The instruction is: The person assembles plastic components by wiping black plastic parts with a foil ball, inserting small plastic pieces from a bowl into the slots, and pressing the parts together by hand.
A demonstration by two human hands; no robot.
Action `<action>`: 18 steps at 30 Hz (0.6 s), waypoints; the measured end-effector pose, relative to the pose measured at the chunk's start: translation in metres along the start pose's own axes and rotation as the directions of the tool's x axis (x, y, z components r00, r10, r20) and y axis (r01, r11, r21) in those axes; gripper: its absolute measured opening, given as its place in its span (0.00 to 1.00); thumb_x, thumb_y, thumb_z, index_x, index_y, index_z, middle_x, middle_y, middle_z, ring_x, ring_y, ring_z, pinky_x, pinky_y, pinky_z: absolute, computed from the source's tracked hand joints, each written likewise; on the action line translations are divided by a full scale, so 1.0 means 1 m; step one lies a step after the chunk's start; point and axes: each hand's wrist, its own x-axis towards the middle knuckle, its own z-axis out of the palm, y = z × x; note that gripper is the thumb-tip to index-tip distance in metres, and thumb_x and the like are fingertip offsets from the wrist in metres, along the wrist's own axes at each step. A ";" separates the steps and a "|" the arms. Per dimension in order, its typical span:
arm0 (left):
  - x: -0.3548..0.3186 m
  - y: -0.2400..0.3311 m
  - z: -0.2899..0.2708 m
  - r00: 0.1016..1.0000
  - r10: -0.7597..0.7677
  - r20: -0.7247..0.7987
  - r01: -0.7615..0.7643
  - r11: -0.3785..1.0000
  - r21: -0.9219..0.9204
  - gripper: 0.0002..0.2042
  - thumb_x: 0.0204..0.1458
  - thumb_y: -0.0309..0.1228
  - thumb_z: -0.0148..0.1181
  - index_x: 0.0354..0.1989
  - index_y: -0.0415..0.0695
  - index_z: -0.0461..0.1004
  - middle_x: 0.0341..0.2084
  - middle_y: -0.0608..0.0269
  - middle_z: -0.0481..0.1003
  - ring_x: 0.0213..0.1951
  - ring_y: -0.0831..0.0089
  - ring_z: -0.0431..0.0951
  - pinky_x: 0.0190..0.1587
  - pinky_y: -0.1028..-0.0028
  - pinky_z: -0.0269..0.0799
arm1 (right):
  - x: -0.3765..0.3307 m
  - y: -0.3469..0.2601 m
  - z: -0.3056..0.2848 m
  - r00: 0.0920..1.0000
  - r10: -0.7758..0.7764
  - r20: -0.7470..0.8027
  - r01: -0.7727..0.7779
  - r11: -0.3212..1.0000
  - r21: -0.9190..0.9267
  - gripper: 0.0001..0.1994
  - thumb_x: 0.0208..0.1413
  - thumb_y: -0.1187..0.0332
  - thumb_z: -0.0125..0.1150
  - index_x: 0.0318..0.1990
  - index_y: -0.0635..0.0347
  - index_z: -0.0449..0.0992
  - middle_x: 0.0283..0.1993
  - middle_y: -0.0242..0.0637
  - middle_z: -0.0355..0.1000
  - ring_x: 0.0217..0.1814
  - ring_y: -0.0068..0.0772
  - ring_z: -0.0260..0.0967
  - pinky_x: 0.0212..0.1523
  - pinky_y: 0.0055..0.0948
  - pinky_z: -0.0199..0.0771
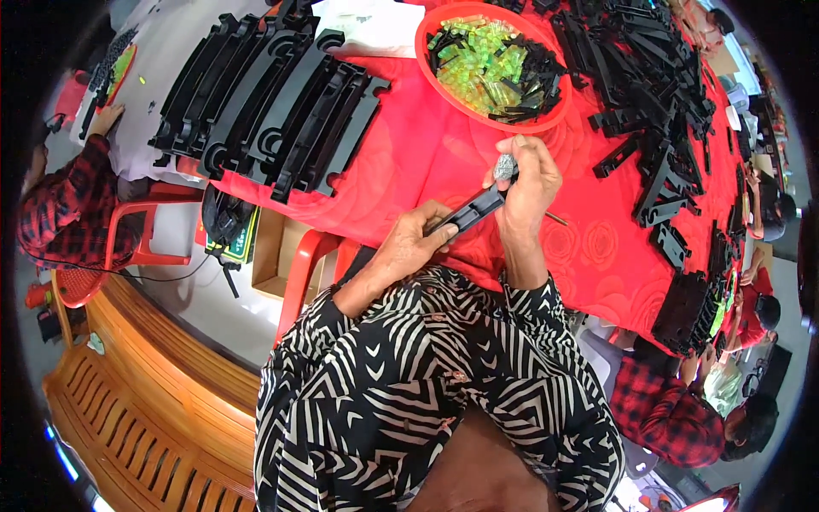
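Note:
My left hand (418,236) grips one end of a long, narrow black plastic part (474,211), held slantwise over the near edge of the red-covered table. At the part's upper end is my right hand (531,177), its fingers closed around a silvery, crumpled-looking piece (505,167) whose kind I cannot make out. My right fingers hide where that piece and the black part meet. Just beyond my right hand stands a red basin (422,47) holding small yellow-green translucent pieces (482,60) and small black pieces (546,78).
Long black plastic parts (273,111) lie in a row at the left. More black parts (653,102) are heaped at the right. A thin rod (556,219) rests near my right wrist. Red chairs (153,226) and a wooden bench (128,410) stand left; other people sit on both sides.

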 end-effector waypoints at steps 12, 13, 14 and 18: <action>0.006 -0.001 -0.004 0.992 -0.097 -0.077 0.114 0.956 0.270 0.09 0.52 0.30 0.53 0.27 0.37 0.68 0.18 0.67 0.70 0.20 0.81 0.68 0.24 0.80 0.65 | 0.001 0.005 0.006 0.996 0.023 -0.082 -0.024 1.000 -0.015 0.09 0.54 0.74 0.46 0.24 0.64 0.70 0.22 0.32 0.69 0.12 0.16 0.58 0.11 0.18 0.61; 0.006 -0.002 -0.003 0.992 -0.099 -0.076 0.116 0.956 0.269 0.09 0.52 0.30 0.53 0.27 0.37 0.68 0.18 0.67 0.70 0.20 0.81 0.68 0.24 0.80 0.65 | 0.001 0.006 0.007 0.996 0.024 -0.084 -0.026 1.000 -0.016 0.09 0.54 0.74 0.46 0.24 0.64 0.70 0.22 0.32 0.69 0.12 0.16 0.58 0.11 0.18 0.61; 0.005 -0.003 -0.002 0.993 -0.050 -0.103 0.085 0.927 0.366 0.09 0.52 0.30 0.54 0.26 0.37 0.68 0.17 0.67 0.70 0.20 0.81 0.68 0.23 0.80 0.63 | 0.001 0.006 0.009 0.995 0.025 -0.096 -0.028 0.999 -0.029 0.09 0.54 0.74 0.46 0.24 0.64 0.70 0.21 0.32 0.68 0.12 0.16 0.58 0.11 0.18 0.60; 0.008 -0.010 0.006 0.979 0.086 -0.186 -0.015 0.935 0.354 0.08 0.50 0.29 0.55 0.24 0.37 0.69 0.11 0.66 0.66 0.18 0.80 0.66 0.21 0.76 0.61 | 0.005 0.010 0.008 0.996 0.008 -0.093 -0.017 0.995 -0.094 0.09 0.54 0.74 0.46 0.23 0.64 0.70 0.20 0.30 0.66 0.13 0.16 0.58 0.11 0.18 0.60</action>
